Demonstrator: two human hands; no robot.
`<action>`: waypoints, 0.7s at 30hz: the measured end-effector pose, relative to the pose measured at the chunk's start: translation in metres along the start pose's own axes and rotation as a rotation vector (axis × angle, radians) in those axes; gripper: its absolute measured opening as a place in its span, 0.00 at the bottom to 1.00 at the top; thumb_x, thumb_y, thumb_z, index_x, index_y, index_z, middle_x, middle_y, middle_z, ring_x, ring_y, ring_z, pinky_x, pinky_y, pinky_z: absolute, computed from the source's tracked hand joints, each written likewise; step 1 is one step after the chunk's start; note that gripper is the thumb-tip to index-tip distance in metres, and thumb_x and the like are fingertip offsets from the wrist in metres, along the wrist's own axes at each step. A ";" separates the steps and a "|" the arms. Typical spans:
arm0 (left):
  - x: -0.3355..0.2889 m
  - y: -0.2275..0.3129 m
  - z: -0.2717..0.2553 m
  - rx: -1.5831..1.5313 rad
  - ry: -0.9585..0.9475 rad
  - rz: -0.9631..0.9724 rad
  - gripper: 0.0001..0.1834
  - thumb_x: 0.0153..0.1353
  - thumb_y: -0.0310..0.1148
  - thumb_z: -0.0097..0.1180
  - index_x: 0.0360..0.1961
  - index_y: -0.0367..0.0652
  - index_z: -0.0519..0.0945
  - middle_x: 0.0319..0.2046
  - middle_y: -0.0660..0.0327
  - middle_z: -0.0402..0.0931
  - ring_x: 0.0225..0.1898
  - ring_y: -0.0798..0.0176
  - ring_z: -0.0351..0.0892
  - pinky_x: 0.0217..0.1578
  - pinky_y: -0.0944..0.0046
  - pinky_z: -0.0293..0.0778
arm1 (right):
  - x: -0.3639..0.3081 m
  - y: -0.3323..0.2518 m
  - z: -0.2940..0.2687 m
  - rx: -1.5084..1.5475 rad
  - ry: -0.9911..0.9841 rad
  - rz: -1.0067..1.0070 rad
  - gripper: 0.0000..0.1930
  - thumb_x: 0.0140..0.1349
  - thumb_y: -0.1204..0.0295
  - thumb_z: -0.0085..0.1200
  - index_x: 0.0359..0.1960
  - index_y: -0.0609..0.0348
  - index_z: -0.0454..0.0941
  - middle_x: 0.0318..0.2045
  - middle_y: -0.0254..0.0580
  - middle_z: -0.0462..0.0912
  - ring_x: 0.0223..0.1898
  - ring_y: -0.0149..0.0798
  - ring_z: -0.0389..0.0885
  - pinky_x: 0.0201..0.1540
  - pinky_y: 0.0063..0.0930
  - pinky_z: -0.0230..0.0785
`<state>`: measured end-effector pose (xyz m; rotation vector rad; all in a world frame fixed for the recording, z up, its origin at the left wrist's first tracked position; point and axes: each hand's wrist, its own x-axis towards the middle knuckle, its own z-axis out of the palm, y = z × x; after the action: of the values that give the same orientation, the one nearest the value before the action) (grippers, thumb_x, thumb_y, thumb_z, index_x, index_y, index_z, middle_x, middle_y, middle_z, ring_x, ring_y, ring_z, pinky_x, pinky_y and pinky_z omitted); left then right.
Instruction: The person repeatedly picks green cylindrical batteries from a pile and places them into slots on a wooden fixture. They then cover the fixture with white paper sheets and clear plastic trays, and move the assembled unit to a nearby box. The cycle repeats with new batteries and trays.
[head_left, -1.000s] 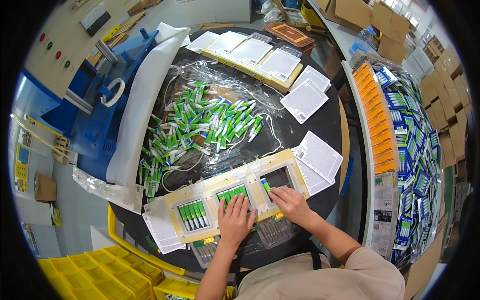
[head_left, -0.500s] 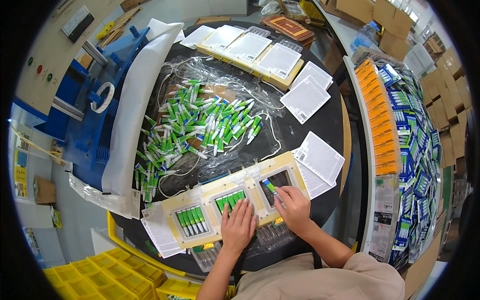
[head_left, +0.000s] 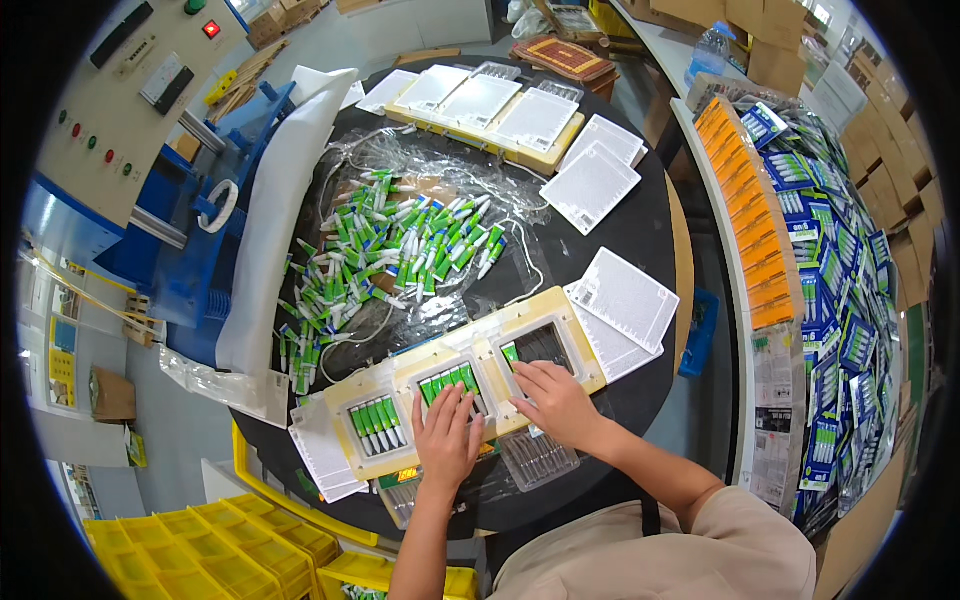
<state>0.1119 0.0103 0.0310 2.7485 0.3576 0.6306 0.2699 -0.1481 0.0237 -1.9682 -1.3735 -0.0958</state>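
One cream tray (head_left: pixel 585 372) with three pockets at the table's near edge: left pocket filled with green tubes (head_left: pixel 377 424). Left hand (head_left: pixel 446 437), flat and open, covers the middle pocket; right hand (head_left: pixel 556 402), fingers spread, has shifted onto the right pocket.

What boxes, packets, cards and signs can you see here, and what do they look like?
Blue packets: heaped on the right shelf, flat, blue and white.
Orange packs: a row along that shelf's inner edge.
White cards: on the black table, right of the yellow tray, rectangular.
Cardboard boxes: top right, brown.
Control panel: top left wall, beige, with red and green buttons.
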 end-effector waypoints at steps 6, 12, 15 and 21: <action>0.078 -0.030 0.017 -0.006 0.187 -0.042 0.13 0.61 0.26 0.63 0.48 0.40 0.83 0.45 0.56 0.83 0.46 0.52 0.81 0.55 0.51 0.72 | 0.098 0.065 -0.001 0.006 0.181 -0.004 0.11 0.56 0.82 0.59 0.42 0.64 0.82 0.46 0.49 0.83 0.47 0.53 0.81 0.49 0.40 0.77; 0.204 -0.066 0.091 -0.200 0.074 -0.104 0.09 0.62 0.30 0.64 0.42 0.42 0.84 0.37 0.54 0.79 0.41 0.47 0.81 0.39 0.49 0.76 | 0.174 0.124 0.035 -0.411 -0.392 -0.185 0.14 0.53 0.79 0.59 0.43 0.64 0.81 0.45 0.49 0.80 0.50 0.50 0.81 0.47 0.36 0.78; 0.225 -0.069 0.116 -0.044 -0.098 -0.038 0.11 0.58 0.38 0.68 0.34 0.42 0.84 0.37 0.55 0.79 0.41 0.48 0.82 0.39 0.50 0.78 | 0.125 0.109 0.000 -0.182 -0.137 -0.060 0.09 0.56 0.78 0.59 0.39 0.64 0.82 0.40 0.47 0.81 0.44 0.48 0.83 0.43 0.35 0.80; 0.227 -0.062 0.122 0.112 -0.070 0.023 0.10 0.55 0.37 0.70 0.34 0.44 0.84 0.35 0.57 0.80 0.41 0.52 0.82 0.39 0.53 0.79 | 0.014 0.039 -0.031 -0.048 0.045 -0.089 0.16 0.57 0.78 0.58 0.48 0.67 0.81 0.47 0.50 0.83 0.43 0.47 0.84 0.43 0.33 0.79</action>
<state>0.3555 0.1080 -0.0082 2.8764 0.3561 0.5342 0.3189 -0.1617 0.0333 -1.9321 -1.4419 -0.2158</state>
